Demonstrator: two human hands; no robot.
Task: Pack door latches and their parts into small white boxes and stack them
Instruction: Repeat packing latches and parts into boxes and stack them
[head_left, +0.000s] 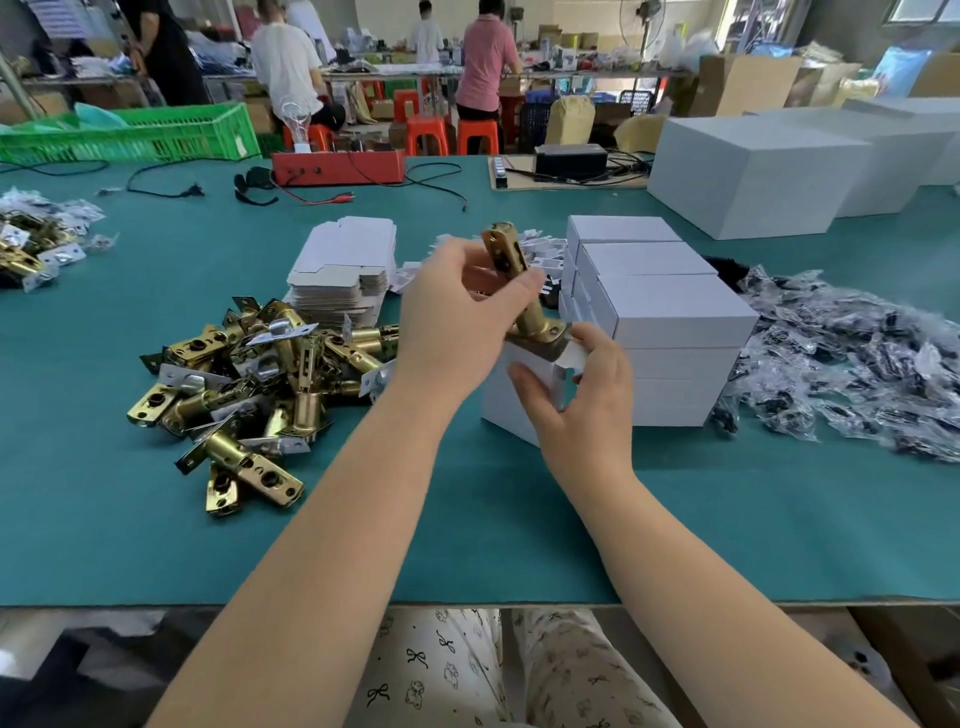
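Left hand (457, 312) pinches brass latch (519, 280) mid-body, faceplate end entering open white box (524, 384) steadied by right hand's (587, 395) curled fingers; latch likely heavy, rigid, slick; box flimsy, hold sidewalls.

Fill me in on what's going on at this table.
A person is packing brass door latches. The left hand grips a latch and lowers it, faceplate end first, into an open small white box that the right hand steadies. Closed boxes are stacked just beyond; loose latches lie piled to the left.
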